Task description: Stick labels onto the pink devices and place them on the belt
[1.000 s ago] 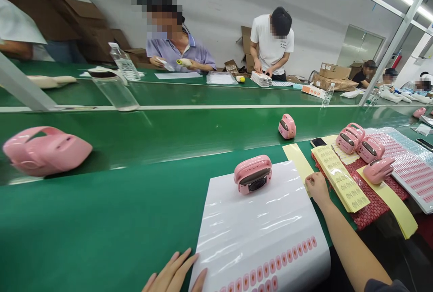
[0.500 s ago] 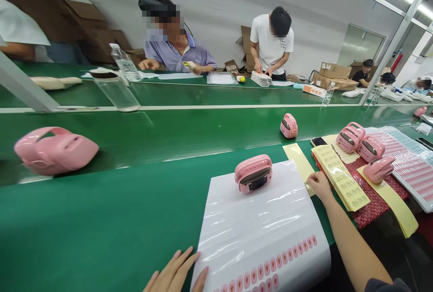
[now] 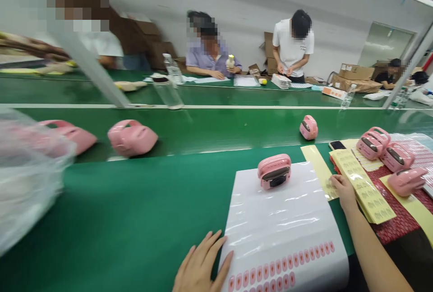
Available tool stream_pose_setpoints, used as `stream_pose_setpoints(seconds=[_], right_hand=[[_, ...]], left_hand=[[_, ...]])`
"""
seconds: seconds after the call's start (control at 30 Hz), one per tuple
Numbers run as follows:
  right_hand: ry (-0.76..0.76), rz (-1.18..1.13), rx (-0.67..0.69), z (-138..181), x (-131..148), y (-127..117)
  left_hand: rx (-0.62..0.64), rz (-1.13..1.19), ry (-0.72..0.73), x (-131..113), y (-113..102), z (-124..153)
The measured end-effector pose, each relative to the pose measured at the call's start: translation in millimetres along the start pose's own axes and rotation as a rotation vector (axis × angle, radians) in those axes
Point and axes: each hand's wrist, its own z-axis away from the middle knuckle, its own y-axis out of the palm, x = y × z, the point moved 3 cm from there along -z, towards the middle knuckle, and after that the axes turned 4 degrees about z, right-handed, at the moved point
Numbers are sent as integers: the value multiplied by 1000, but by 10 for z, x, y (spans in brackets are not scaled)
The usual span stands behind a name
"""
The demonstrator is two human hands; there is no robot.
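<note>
My left hand [image 3: 201,265] lies flat with its fingers spread on the green table, at the left edge of a white sheet [image 3: 280,224] that carries rows of pink stickers along its near edge. A pink device [image 3: 274,171] stands on the far end of that sheet. My right hand [image 3: 342,187] reaches out to a yellow sticker sheet [image 3: 361,184], its fingertips curled and pinched at the sheet's near left edge. What the fingertips hold is too small to make out.
Two pink devices [image 3: 131,137] ride the green belt at left, another [image 3: 308,127] at right. Three more [image 3: 389,152] sit on red padding at far right. A blurred plastic bag [image 3: 27,179] fills the left. Other people work across the belt, past a bottle [image 3: 172,70].
The view has swung left, so everything sits further right in frame. A second pink device and a plastic bag have come into view at left. My hands stay in the same places.
</note>
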Motion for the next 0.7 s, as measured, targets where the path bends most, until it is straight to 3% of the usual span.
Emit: stream_pose_setpoints(seconds=[0.2,0.3,0.4,0.7], right_hand=[[26,19,20,36,-105,-44],[-20,116,11,14,-170,-101],[-96,289,-11,2,-219,-140],[-340,610,51,94,-315,82]], left_hand=[[150,339,-292,-30,-201,-9],[61,675,-526,141,-389,-157],[-128,959,-742,492,-566,-426],[-499,1146,-951,1794,-779,-1585]])
